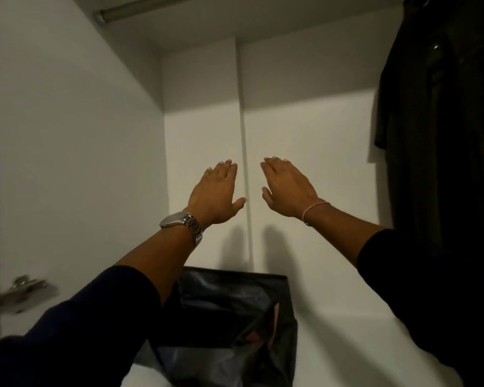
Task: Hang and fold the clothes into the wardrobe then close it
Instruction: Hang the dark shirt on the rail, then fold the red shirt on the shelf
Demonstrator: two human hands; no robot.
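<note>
White wardrobe (305,135), black hanging garment (444,135), glossy black bag (235,317), silver watch (179,220).

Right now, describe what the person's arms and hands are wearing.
The left hand is bare, with a silver metal-link wristwatch at the wrist and a dark navy sleeve pushed up the forearm. The right hand is bare too, with a thin pink-and-white bracelet and a dark sleeve.

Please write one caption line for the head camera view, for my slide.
Both open hands, left hand and right hand, reach into the white wardrobe above a black bag, beside dark hanging clothes.
</note>
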